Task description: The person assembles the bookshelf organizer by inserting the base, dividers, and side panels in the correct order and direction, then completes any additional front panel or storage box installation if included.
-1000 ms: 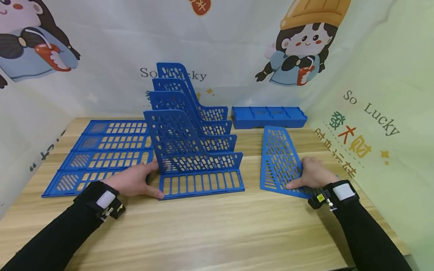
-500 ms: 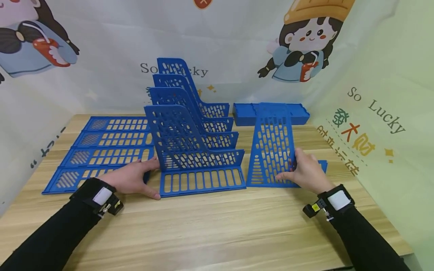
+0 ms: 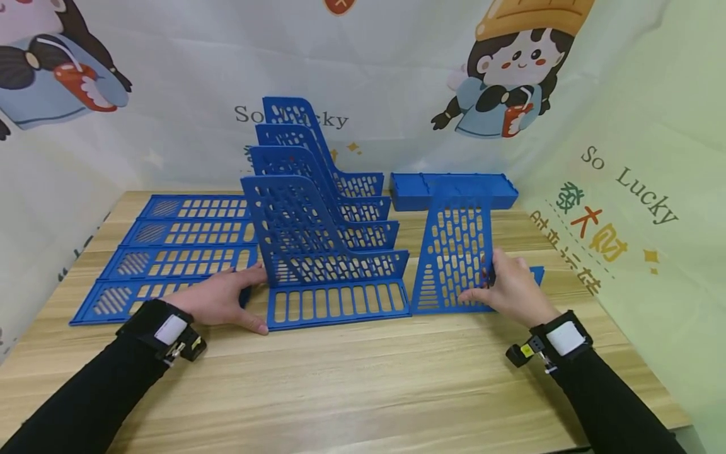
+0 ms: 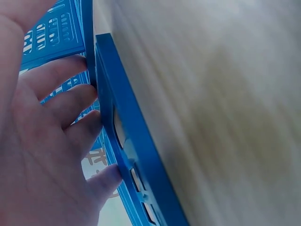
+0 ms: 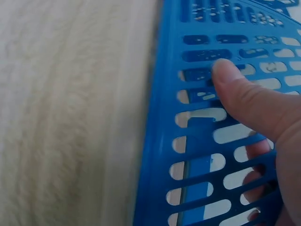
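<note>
A blue plastic file rack (image 3: pixel 334 309) with several upright perforated dividers stands mid-table in the head view. My left hand (image 3: pixel 221 299) is at its left end, thumb by the front corner. In the left wrist view, my fingertips touch the end edge of the rack's base (image 4: pixel 136 127). To the rack's right, my right hand (image 3: pixel 515 290) pinches a blue perforated divider panel (image 3: pixel 454 252) near its lower right edge. That panel is raised upright, its lower left corner right at the rack's front right corner. In the right wrist view, the thumb lies on the panel's near face, with fingers behind.
Several flat blue grid panels (image 3: pixel 133 265) lie in a row at the left. A long blue piece (image 3: pixel 405 200) sits at the back right. Part of another blue piece (image 3: pixel 537 275) shows behind my right hand. A printed cloth (image 3: pixel 386 94) hangs behind the table.
My right hand has lifted the divider panel from a flatter, slanted pose to upright and moved it left toward the rack. My left hand stays at the rack's left end.
</note>
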`<state>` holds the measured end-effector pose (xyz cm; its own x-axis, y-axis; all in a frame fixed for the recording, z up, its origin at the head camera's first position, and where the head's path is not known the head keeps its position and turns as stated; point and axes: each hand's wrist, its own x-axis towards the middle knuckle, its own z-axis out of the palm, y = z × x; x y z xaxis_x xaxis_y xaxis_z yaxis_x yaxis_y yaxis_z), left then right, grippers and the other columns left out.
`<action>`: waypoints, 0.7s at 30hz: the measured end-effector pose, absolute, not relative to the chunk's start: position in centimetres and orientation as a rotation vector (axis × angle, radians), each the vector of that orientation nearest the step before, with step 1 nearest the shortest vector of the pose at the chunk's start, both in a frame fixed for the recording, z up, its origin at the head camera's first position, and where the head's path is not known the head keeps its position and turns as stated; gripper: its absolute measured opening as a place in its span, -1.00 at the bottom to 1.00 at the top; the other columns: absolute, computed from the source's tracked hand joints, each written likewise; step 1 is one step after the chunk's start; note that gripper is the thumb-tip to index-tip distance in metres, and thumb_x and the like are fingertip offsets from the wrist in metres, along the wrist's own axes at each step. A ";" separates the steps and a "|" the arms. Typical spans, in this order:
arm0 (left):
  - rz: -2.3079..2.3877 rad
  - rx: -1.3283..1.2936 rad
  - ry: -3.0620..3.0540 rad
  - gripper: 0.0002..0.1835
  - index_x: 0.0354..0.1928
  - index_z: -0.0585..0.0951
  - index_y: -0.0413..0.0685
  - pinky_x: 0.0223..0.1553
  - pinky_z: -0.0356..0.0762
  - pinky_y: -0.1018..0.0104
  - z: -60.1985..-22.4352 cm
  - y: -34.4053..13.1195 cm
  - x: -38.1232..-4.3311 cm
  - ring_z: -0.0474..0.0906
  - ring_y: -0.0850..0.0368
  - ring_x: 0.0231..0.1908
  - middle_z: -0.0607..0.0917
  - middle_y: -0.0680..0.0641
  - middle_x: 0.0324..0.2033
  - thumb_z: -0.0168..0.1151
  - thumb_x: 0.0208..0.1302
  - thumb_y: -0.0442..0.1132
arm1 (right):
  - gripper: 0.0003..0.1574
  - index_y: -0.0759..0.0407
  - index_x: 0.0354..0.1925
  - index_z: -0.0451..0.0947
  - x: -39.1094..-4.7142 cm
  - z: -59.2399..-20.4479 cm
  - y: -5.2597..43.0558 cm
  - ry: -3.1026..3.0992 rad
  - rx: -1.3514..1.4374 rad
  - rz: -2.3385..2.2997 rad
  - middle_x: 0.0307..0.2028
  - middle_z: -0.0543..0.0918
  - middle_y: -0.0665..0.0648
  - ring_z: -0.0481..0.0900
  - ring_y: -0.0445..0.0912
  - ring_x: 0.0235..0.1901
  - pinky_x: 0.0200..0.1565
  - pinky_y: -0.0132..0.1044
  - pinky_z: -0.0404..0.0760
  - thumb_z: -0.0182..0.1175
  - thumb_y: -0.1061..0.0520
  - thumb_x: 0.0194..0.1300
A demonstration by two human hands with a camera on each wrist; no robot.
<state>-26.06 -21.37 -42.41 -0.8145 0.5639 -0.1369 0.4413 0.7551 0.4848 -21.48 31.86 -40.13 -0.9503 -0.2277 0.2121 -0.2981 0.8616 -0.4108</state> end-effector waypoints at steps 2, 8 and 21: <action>0.647 0.794 2.676 0.22 0.66 0.39 -0.07 0.64 -0.07 -0.56 -42.5 -21.4 -26.0 0.10 -0.48 0.68 0.23 -0.38 0.69 0.70 0.05 0.33 | -0.24 0.20 -0.07 0.40 -21.5 -40.3 31.7 -2.858 0.453 0.633 -0.40 0.66 0.02 0.56 -0.11 -0.37 0.06 0.00 0.19 0.72 -0.07 0.12; 0.618 0.819 2.677 0.20 0.66 0.39 -0.11 0.64 -0.03 -0.55 -42.2 -21.5 -25.9 0.11 -0.47 0.68 0.25 -0.38 0.67 0.68 0.09 0.31 | -0.42 0.20 0.15 0.57 -21.0 -39.7 32.3 -2.822 0.642 0.572 -0.20 0.85 0.02 0.75 -0.04 -0.23 0.16 0.04 0.43 0.60 0.04 0.31; 0.584 0.804 2.725 0.11 0.55 0.52 -0.21 0.56 0.29 -0.46 -41.8 -20.9 -26.1 0.29 -0.52 0.59 0.41 -0.38 0.59 0.69 0.07 0.27 | -0.79 0.17 -0.02 0.84 -20.7 -39.6 26.9 -2.714 1.014 0.406 -0.19 0.93 0.11 0.89 -0.12 -0.33 -0.26 -0.28 0.82 0.52 0.14 0.41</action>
<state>-26.11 -20.88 -41.82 -0.8196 0.5615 -0.1141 0.4655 0.7686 0.4388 -20.66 26.89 -39.57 -0.7393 -0.6059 0.2938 -0.6653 0.7245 -0.1801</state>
